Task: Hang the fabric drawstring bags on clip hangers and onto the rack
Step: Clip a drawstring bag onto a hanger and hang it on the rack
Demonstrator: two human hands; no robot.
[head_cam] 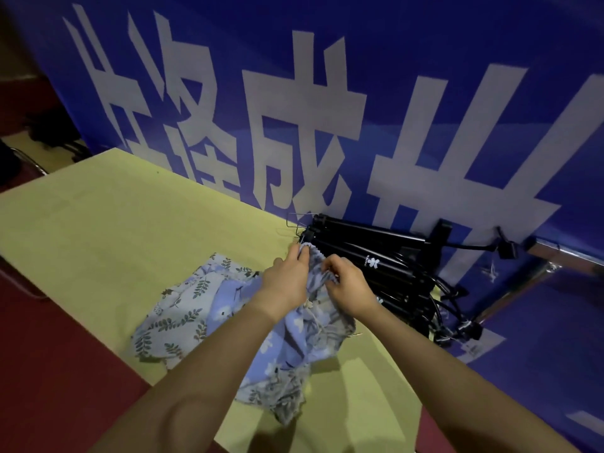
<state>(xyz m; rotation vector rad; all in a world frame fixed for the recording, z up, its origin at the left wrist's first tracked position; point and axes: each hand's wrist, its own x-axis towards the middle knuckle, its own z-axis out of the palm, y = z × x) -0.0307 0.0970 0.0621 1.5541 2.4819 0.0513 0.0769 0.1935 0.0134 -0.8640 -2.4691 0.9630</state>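
A heap of blue and white floral drawstring bags lies on a yellow-green table. My left hand and my right hand both pinch the gathered top edge of one bag, lifted slightly off the heap. Just behind that edge lies a pile of black clip hangers against the banner, with thin wire hooks sticking out to the left. Whether a hanger clip grips the fabric is hidden by my fingers. No rack shows clearly.
A big blue banner with white characters stands upright along the table's far edge. A metal frame tube runs at the right. Dark red floor lies to the left, with a chair's frame at the far left.
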